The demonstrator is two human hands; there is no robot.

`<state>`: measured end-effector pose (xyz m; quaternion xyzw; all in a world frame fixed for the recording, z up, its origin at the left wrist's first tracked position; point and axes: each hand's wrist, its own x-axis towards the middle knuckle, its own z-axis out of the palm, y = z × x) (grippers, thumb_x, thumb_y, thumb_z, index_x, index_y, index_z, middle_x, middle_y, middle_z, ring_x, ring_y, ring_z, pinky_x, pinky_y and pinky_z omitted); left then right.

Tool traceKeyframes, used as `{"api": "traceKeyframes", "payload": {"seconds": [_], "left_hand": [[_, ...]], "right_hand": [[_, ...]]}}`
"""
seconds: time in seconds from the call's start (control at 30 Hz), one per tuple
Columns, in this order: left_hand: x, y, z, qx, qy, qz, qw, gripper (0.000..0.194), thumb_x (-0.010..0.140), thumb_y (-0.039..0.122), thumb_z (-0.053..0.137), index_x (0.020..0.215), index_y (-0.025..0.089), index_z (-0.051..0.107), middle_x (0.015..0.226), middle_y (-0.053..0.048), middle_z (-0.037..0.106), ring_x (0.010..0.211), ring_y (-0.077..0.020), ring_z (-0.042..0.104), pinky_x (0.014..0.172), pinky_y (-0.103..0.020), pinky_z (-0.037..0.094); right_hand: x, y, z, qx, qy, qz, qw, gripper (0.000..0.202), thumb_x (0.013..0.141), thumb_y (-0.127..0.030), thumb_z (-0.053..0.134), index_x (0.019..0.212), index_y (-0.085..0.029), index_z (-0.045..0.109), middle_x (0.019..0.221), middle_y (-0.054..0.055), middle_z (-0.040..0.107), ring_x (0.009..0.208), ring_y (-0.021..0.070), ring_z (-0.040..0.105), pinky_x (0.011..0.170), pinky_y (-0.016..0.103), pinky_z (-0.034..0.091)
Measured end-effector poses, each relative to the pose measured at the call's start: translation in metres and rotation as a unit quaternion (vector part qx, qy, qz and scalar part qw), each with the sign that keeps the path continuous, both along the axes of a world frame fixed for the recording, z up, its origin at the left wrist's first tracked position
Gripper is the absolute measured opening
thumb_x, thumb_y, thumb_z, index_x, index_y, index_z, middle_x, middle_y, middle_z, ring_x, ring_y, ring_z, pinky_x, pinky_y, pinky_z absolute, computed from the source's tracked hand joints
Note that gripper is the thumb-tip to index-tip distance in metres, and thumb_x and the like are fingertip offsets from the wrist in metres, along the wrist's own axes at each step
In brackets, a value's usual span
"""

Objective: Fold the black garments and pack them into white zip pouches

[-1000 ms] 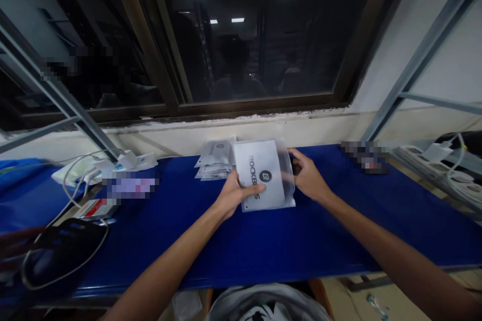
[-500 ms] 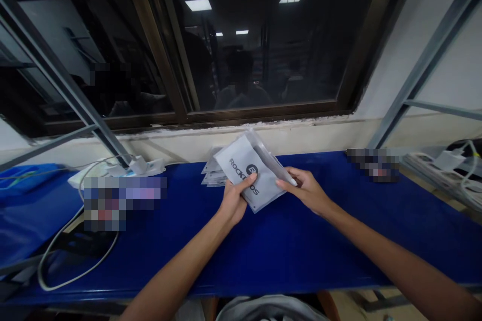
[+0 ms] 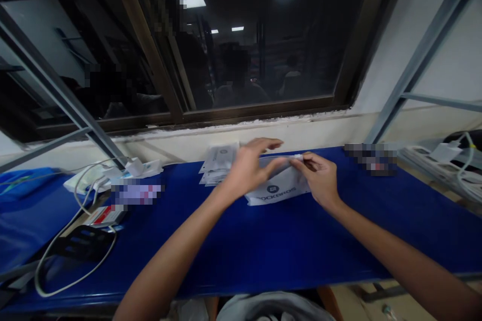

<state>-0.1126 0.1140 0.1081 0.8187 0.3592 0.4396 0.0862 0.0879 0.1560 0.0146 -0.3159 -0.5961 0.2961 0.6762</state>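
Note:
A pale translucent zip bag (image 3: pixel 280 192) with dark lettering and a round logo is held just above the blue table. My right hand (image 3: pixel 320 175) pinches its upper right corner, at the zip edge. Over the bag's left part, my left hand (image 3: pixel 252 165) has its thumb and fingers spread apart, with nothing gripped between them; whether it touches the bag I cannot tell. Behind my left hand, a stack of similar bags (image 3: pixel 216 163) lies against the wall, partly hidden by the hand.
Left on the blue table (image 3: pixel 226 251) are a white cable (image 3: pixel 41 271), a red and white box (image 3: pixel 107 215) and a black object (image 3: pixel 85 243). A power strip (image 3: pixel 152 168) lies by the left metal post (image 3: pixel 107 148). A blurred item (image 3: pixel 371 158) sits at the back right.
My left hand has let go of the bag's front and opened. The bag has turned so its lettering runs nearly level, and my right hand has shifted slightly right along with its corner.

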Motion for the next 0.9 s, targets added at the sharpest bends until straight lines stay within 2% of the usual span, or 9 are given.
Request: {"api": "traceKeyframes", "payload": {"seconds": [0.1,0.17,0.23,0.47,0.63,0.7,0.77,0.83,0.9], "left_hand": [[0.032,0.011,0.001,0.029,0.167,0.043,0.985,0.016,0.095,0.024,0.065,0.107,0.015,0.071,0.101,-0.009,0.075,0.099,-0.0246,0.069,0.084,-0.037,0.054],[0.038,0.018,-0.002,0.027,0.209,0.064,0.976,0.010,0.096,0.020,0.063,0.093,0.015,0.072,0.090,-0.007,0.074,0.091,-0.0238,0.068,0.079,-0.035,0.052],[0.036,0.022,-0.005,0.031,0.223,0.067,0.972,0.013,0.096,0.023,0.063,0.087,0.016,0.070,0.089,-0.006,0.073,0.091,-0.0235,0.067,0.076,-0.034,0.050],[0.026,0.026,-0.004,0.033,0.290,0.062,0.954,0.013,0.099,0.021,0.056,0.089,0.016,0.064,0.095,-0.007,0.069,0.093,-0.0222,0.063,0.071,-0.031,0.044],[-0.012,0.034,0.009,0.024,0.338,0.111,0.934,0.014,0.098,0.016,0.053,0.086,0.017,0.062,0.095,-0.008,0.070,0.090,-0.0227,0.062,0.067,-0.031,0.039],[-0.029,0.037,0.015,0.006,0.317,0.131,0.939,0.013,0.098,0.018,0.052,0.089,0.018,0.061,0.094,-0.007,0.070,0.084,-0.0217,0.062,0.065,-0.031,0.036],[-0.039,0.041,0.019,-0.004,0.254,0.138,0.957,0.011,0.099,0.020,0.049,0.093,0.020,0.059,0.088,-0.005,0.068,0.077,-0.0200,0.060,0.064,-0.031,0.036],[-0.042,0.044,0.023,0.000,0.146,0.138,0.980,0.010,0.099,0.019,0.048,0.095,0.020,0.057,0.080,-0.003,0.065,0.070,-0.0178,0.058,0.064,-0.030,0.037],[-0.039,0.046,0.024,0.019,0.020,0.140,0.990,0.010,0.097,0.018,0.047,0.092,0.020,0.056,0.075,-0.001,0.063,0.066,-0.0156,0.057,0.063,-0.028,0.038]], "right_hand": [[0.002,-0.001,0.002,0.083,-0.134,0.001,0.987,0.013,0.091,-0.027,0.069,0.082,-0.021,0.075,0.084,0.003,0.071,0.079,0.0177,0.067,0.075,0.031,0.052],[0.005,0.000,0.003,0.105,-0.194,0.009,0.975,0.018,0.096,-0.025,0.061,0.085,-0.022,0.076,0.085,0.003,0.072,0.080,0.0183,0.068,0.075,0.032,0.052],[0.006,0.002,0.002,0.110,-0.211,0.000,0.971,0.020,0.096,-0.025,0.060,0.085,-0.022,0.076,0.081,0.003,0.071,0.075,0.0181,0.067,0.070,0.031,0.052],[0.008,0.006,0.004,0.089,-0.183,-0.043,0.978,0.016,0.092,-0.029,0.067,0.082,-0.021,0.076,0.078,0.003,0.071,0.072,0.0172,0.067,0.069,0.030,0.051],[0.037,0.032,0.013,0.067,-0.014,-0.095,0.993,0.017,0.085,-0.036,0.074,0.081,-0.019,0.073,0.076,0.001,0.069,0.067,0.0149,0.064,0.062,0.026,0.050],[0.048,0.044,0.015,0.056,0.042,-0.110,0.991,0.020,0.081,-0.038,0.077,0.081,-0.019,0.072,0.072,-0.001,0.067,0.063,0.0136,0.062,0.059,0.025,0.049],[0.054,0.050,0.015,0.032,0.077,-0.091,0.992,0.025,0.077,-0.041,0.081,0.078,-0.019,0.071,0.065,-0.003,0.064,0.056,0.0121,0.059,0.056,0.024,0.047],[0.054,0.049,0.015,-0.018,0.087,-0.010,0.996,0.029,0.073,-0.043,0.083,0.076,-0.019,0.068,0.060,-0.004,0.062,0.051,0.0125,0.058,0.054,0.025,0.049],[0.052,0.044,0.018,-0.081,0.040,0.112,0.990,0.031,0.075,-0.046,0.081,0.073,-0.018,0.067,0.060,-0.001,0.065,0.053,0.0155,0.062,0.055,0.029,0.053]]}}
